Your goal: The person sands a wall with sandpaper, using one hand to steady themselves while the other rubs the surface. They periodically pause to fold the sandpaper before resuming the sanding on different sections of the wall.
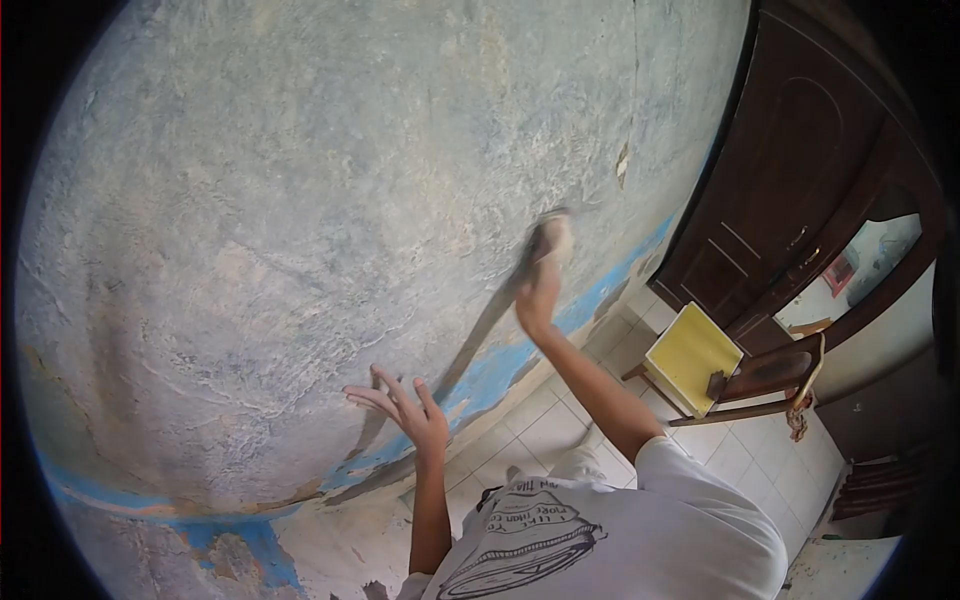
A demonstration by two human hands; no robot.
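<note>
A rough grey-blue plaster wall (300, 170) with a scraped, uneven surface fills most of the view. My right hand (543, 275) is raised against it on the right, smeared by motion, with the fingers closed at the wall's face. Something pale and dark-edged shows at its fingertips, but I cannot tell what it is. Lower and to the left, my left hand (408, 408) is held up close to the wall with its fingers spread and nothing in them. Shadows of both arms fall across the plaster.
A peeling blue painted band (600, 295) runs along the wall's lower part. To the right stand a dark wooden wardrobe (765, 150) with a mirror and a wooden chair with a yellow seat (693, 350). White tiles (535, 410) cover the floor.
</note>
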